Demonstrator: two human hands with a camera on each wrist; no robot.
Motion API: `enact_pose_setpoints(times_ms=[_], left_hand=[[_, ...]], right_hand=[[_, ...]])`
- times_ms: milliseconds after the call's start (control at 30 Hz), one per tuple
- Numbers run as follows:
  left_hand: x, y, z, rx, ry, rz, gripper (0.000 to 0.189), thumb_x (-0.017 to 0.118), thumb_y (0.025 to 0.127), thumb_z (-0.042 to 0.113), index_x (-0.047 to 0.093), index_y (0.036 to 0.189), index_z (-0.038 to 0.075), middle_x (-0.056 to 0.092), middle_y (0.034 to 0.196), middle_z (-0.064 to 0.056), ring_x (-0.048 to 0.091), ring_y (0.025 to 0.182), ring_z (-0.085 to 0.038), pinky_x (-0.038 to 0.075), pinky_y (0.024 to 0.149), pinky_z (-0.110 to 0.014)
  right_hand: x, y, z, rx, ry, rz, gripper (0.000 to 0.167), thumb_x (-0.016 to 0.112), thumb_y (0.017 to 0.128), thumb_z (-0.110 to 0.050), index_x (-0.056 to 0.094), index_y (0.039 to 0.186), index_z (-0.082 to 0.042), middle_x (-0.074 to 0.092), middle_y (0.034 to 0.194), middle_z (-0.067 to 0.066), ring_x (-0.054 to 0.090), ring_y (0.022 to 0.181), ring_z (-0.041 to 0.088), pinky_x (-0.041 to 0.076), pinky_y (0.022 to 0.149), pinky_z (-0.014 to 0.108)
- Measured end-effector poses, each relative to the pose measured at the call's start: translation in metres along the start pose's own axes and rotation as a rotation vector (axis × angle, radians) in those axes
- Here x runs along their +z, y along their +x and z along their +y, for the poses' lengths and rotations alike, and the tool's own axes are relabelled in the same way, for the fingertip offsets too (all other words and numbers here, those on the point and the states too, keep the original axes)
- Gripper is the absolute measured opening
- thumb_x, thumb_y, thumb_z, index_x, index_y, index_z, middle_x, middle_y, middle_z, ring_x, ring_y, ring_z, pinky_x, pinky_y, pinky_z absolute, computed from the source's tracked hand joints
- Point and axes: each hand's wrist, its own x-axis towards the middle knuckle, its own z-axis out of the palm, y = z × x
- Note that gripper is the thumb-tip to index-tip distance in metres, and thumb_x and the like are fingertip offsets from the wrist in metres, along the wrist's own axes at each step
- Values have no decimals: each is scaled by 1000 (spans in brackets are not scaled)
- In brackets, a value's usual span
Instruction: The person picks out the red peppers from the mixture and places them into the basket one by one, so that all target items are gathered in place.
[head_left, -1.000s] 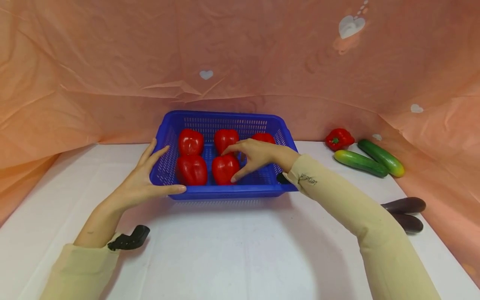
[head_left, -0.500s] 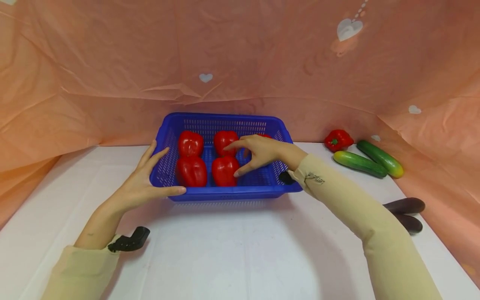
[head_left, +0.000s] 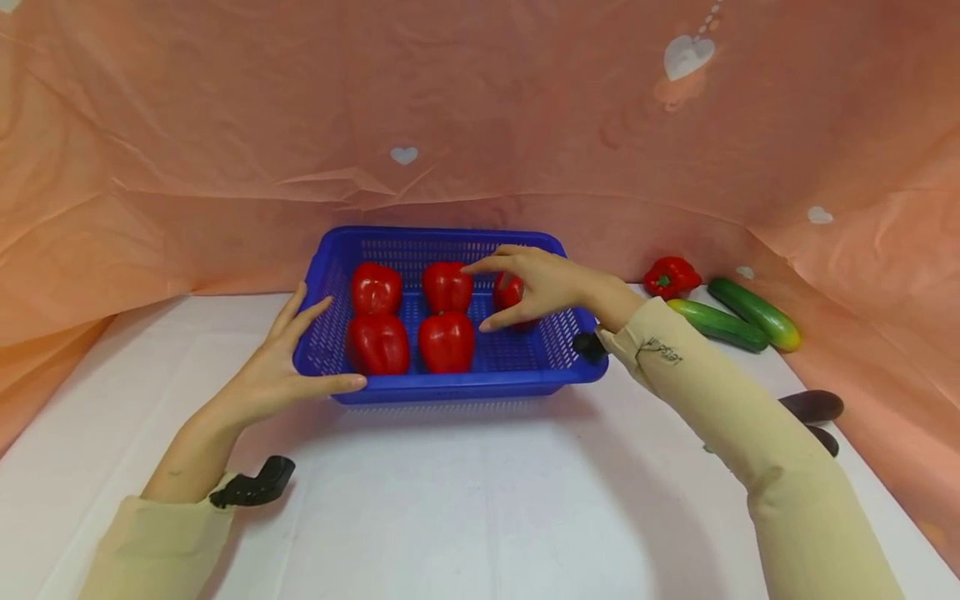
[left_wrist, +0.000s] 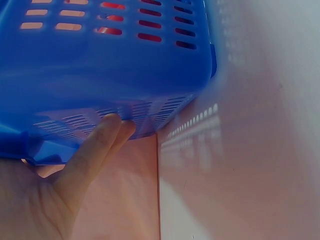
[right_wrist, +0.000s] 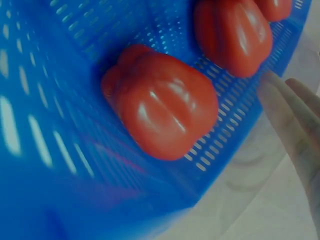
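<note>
A blue perforated plastic basket (head_left: 450, 385) holds several shiny red bell peppers. My left hand (head_left: 273, 379) is at its left front corner, thumb along the front rim and straight fingers at the left side. In the left wrist view, fingers (left_wrist: 92, 150) lie against the basket's outer wall. Over the basket's right half is my right hand (head_left: 551, 287), thumb and fingers spread apart with nothing between them. It partly covers the rightmost bell pepper (head_left: 508, 292). Nearer the middle sits the front bell pepper (head_left: 446, 343). The right wrist view shows a bell pepper (right_wrist: 167, 107) inside the basket.
Right of the basket, another red bell pepper (head_left: 671, 277) lies on the white table. Beside it are two green cucumbers (head_left: 753, 312) with yellowish ends. Dark eggplants (head_left: 813, 406) lie near the right edge, partly behind the right sleeve. A peach cloth (head_left: 247, 158) hangs behind.
My right hand has moved right and back, away from the front middle bell pepper, uncovering more of it. My left hand stays at the basket's corner. The view has shifted slightly.
</note>
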Motion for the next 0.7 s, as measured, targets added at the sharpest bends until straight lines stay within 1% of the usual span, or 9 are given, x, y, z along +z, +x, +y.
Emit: enact_pose_setpoints(times_ms=[100,233,367,467,533,700], left_hand=[[0,0,-1,-1,1,1,111,81,72,43,11,156,21,-20,160,2,-1,145,-48,19,100,-78],[-1,0,-1,-7,2,-1,111,81,73,43,10,156,21,-20,160,2,-2,145,-48,19,100,-78],[-1,0,-2,-9,7,-3,111,81,73,42,10,156,21,-20,160,2,-3,145,-48,18,99,-78],[-1,0,-2,-12,8,-5,111,81,73,42,9,156,21,-21,160,2,-3,144,-48,18,99,-79],[-1,0,-2,-13,9,-7,111,80,73,42,9,156,22,-21,160,1,-3,144,-49,18,99,-79],[-2,0,-1,-20,16,-10,111,80,74,44,8,156,22,-21,160,3,-3,144,-49,18,98,-79]], right_hand=[[-3,-3,0,-5,24,25,75,77,73,-51,52,139,-23,53,135,8,47,125,22,44,103,46],[-7,-9,1,-15,49,63,75,77,73,-51,51,139,-26,53,135,6,46,124,19,46,101,43],[-12,-19,4,-17,83,105,74,79,74,-47,52,139,-25,52,132,6,54,112,20,53,89,35],[-15,-28,7,-1,114,123,74,79,74,-43,51,140,-24,51,132,7,59,104,23,56,78,30],[-17,-33,10,16,134,124,75,79,74,-41,50,141,-23,50,134,8,58,107,24,57,78,30],[-19,-46,14,53,153,120,75,79,75,-39,50,141,-20,47,138,11,58,112,26,58,78,36]])
